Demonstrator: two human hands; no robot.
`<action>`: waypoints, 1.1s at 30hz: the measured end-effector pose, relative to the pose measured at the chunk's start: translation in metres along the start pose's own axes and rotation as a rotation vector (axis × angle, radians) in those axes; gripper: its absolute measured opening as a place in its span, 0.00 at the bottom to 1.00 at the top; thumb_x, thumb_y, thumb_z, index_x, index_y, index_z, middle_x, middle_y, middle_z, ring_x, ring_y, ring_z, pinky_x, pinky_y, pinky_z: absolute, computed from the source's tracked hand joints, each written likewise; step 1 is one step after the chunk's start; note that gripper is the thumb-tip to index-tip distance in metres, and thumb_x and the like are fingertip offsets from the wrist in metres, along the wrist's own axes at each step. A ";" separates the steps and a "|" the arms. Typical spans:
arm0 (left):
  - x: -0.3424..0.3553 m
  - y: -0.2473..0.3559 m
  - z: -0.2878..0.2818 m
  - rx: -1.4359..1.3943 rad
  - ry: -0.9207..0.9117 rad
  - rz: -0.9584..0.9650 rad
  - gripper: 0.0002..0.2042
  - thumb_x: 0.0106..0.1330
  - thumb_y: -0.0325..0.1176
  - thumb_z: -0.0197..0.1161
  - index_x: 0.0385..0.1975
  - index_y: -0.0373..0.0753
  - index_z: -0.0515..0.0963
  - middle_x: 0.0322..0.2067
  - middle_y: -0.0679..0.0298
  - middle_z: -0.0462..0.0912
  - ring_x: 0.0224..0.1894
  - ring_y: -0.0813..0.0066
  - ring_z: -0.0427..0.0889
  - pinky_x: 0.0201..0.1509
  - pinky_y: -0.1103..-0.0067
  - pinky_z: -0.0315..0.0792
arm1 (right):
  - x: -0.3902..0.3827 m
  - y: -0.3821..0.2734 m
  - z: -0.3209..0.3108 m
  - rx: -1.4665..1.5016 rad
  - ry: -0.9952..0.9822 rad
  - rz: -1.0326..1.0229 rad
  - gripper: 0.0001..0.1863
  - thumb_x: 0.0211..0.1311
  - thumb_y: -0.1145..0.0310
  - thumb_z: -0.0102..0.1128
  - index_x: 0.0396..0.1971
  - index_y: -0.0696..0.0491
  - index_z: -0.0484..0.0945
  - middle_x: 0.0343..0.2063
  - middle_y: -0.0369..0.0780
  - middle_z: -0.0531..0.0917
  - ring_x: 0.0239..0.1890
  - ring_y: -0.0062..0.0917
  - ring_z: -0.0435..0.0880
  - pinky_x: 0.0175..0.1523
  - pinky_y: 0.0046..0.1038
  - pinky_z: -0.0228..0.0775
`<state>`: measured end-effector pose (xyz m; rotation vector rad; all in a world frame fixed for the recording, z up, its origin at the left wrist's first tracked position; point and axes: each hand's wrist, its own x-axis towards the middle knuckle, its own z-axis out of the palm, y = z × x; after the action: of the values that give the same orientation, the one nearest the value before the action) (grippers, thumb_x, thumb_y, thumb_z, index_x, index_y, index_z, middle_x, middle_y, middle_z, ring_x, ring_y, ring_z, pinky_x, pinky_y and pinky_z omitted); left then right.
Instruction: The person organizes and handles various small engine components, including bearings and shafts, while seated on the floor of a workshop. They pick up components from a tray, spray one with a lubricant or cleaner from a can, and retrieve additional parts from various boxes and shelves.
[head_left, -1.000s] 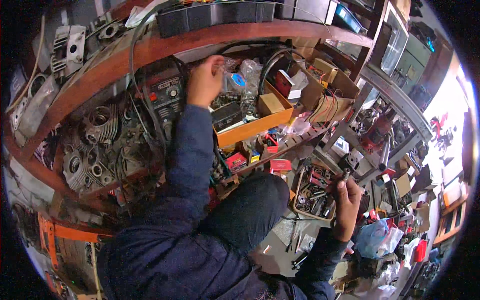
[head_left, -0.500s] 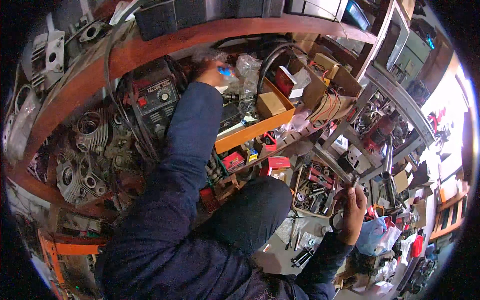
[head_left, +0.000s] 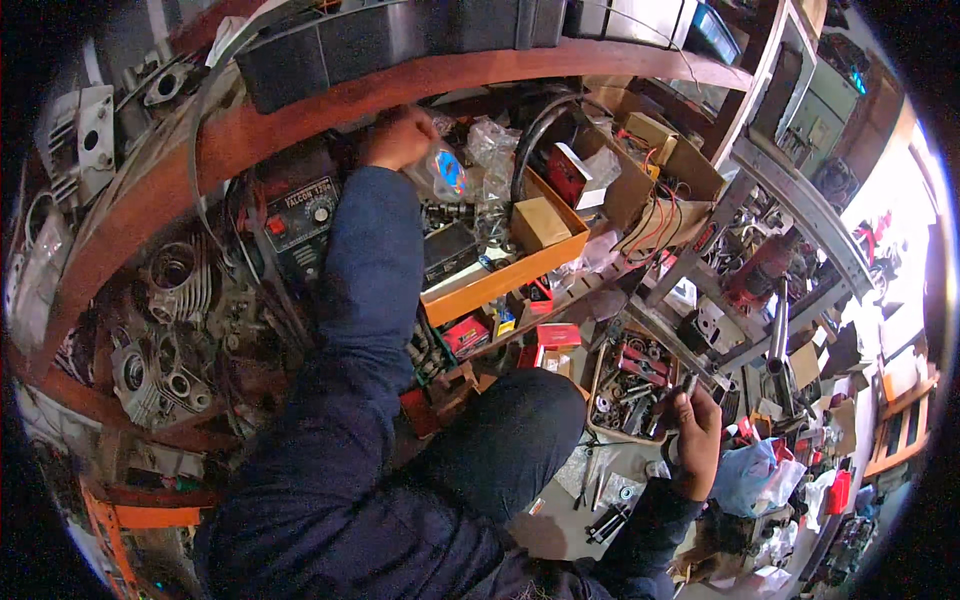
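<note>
My left hand (head_left: pixel 398 140) has its fingers closed on a clear plastic bag (head_left: pixel 447 172) with a blue label, hanging above the orange box (head_left: pixel 510 275) of parts. Inside that box are plastic wrappings, a dark flat package and a small brown box (head_left: pixel 540 224). Low on the right, my right hand (head_left: pixel 695 440) grips a small metal cylindrical part (head_left: pixel 690 383), thumb against it, beside a tray (head_left: pixel 625 430) full of tools and loose parts.
A wooden shelf beam (head_left: pixel 480 68) crosses above the box. A black machine (head_left: pixel 298 225) and engine castings (head_left: pixel 175 375) fill the left shelf. A steel frame (head_left: pixel 820 215) with a red jack (head_left: pixel 750 280) stands right. My bent knee (head_left: pixel 520 430) is below.
My left hand has shifted slightly up and left, and the blue-labelled bag now hangs lower beside its fingers. My right hand has moved a little downward, still holding the metal part.
</note>
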<state>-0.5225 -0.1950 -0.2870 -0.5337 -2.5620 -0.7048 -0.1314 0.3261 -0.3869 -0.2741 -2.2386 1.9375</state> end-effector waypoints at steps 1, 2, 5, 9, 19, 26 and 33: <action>0.009 -0.002 -0.003 -0.017 0.058 0.017 0.11 0.52 0.28 0.67 0.36 0.43 0.86 0.39 0.57 0.87 0.44 0.64 0.84 0.50 0.70 0.77 | 0.000 0.001 0.001 -0.017 0.008 0.009 0.18 0.69 0.65 0.64 0.50 0.61 0.75 0.38 0.41 0.84 0.39 0.23 0.82 0.40 0.27 0.76; 0.020 -0.001 -0.005 -0.037 0.034 -0.031 0.14 0.53 0.30 0.68 0.41 0.42 0.84 0.42 0.57 0.86 0.46 0.63 0.84 0.51 0.69 0.76 | 0.000 0.003 0.002 -0.016 0.008 0.008 0.18 0.69 0.65 0.64 0.50 0.61 0.75 0.38 0.41 0.84 0.39 0.23 0.82 0.40 0.27 0.76; 0.050 0.013 0.014 -0.164 -0.078 -0.050 0.21 0.53 0.35 0.72 0.48 0.41 0.81 0.46 0.56 0.85 0.49 0.61 0.82 0.52 0.69 0.76 | -0.003 0.010 0.002 0.026 0.123 0.018 0.21 0.68 0.64 0.65 0.52 0.62 0.73 0.41 0.42 0.83 0.42 0.24 0.82 0.49 0.28 0.75; 0.063 0.034 0.093 0.063 -0.025 0.078 0.25 0.52 0.41 0.75 0.51 0.41 0.78 0.45 0.52 0.84 0.47 0.58 0.82 0.54 0.67 0.75 | 0.004 0.017 0.002 0.013 0.062 0.117 0.25 0.66 0.62 0.68 0.54 0.62 0.72 0.45 0.43 0.82 0.41 0.24 0.82 0.52 0.30 0.74; 0.044 0.045 0.080 0.196 0.222 0.255 0.13 0.56 0.40 0.71 0.32 0.40 0.77 0.34 0.53 0.78 0.40 0.54 0.79 0.47 0.61 0.73 | -0.001 -0.021 0.022 -0.053 -0.025 -0.052 0.14 0.72 0.62 0.58 0.38 0.60 0.78 0.27 0.37 0.83 0.25 0.19 0.79 0.29 0.24 0.71; 0.025 0.067 0.089 0.213 -0.662 0.166 0.19 0.51 0.47 0.75 0.30 0.36 0.82 0.31 0.52 0.85 0.36 0.58 0.83 0.42 0.64 0.76 | 0.004 -0.021 0.023 0.003 -0.129 0.014 0.14 0.72 0.64 0.59 0.44 0.61 0.79 0.28 0.36 0.82 0.26 0.17 0.78 0.30 0.24 0.72; 0.026 0.131 0.067 -0.068 0.138 0.289 0.14 0.54 0.36 0.69 0.40 0.39 0.81 0.43 0.49 0.78 0.48 0.53 0.79 0.48 0.67 0.74 | 0.008 -0.010 0.022 -0.019 -0.121 0.036 0.13 0.71 0.65 0.60 0.44 0.61 0.79 0.28 0.35 0.82 0.27 0.16 0.78 0.30 0.23 0.71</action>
<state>-0.5038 -0.0471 -0.2756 -0.8280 -2.2779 -0.6998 -0.1453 0.3056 -0.3797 -0.2066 -2.3434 2.0028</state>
